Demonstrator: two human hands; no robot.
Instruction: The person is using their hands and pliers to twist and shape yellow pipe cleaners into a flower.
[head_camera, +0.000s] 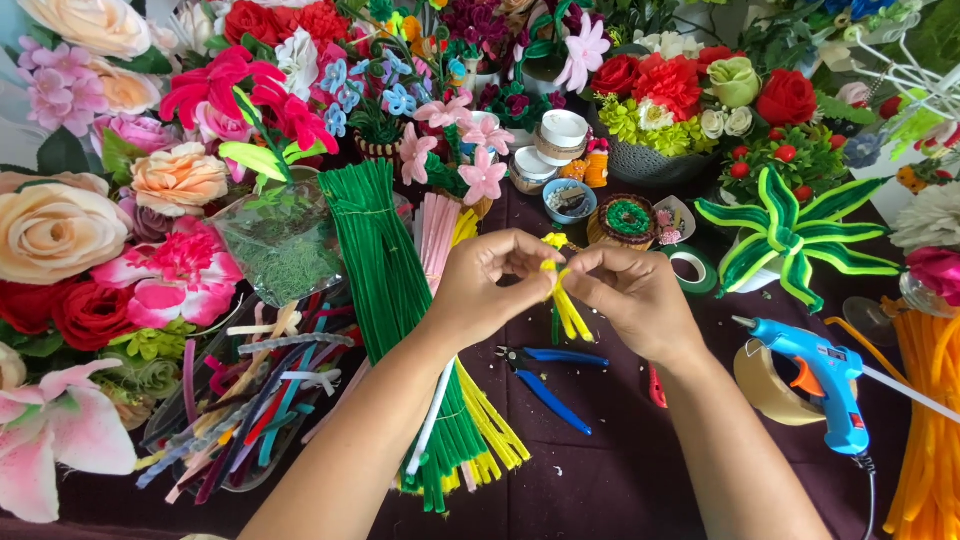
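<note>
Pipe cleaners pinched between both hands

Yellow pipe cleaners (565, 300) sit in both my hands, held up above the dark-clothed bench (600, 480), right in the middle of my view. My left hand (485, 290) has its grip narrowed to a fingertip pinch near the top of the bundle; my right hand (635, 300) pinches the same spot from the other side, fingers curled close. The loose ends hang down between my wrists.

I judge these stems light and fuzzy, with a wire core that bends easily and keeps its bend, so a firm pinch close to the working point suits them better than a hold lower down, where they would flop.

Below my hands lie blue-handled pliers (545, 375). To the left spreads a thick bundle of green pipe cleaners (385, 270) over more yellow ones (490, 430), beside a clear tray of mixed coloured stems (240, 400). A blue glue gun (820, 375) rests to the right, near a roll of green tape (695, 268). Artificial flowers (90, 230) crowd the far edge and left side.
</note>
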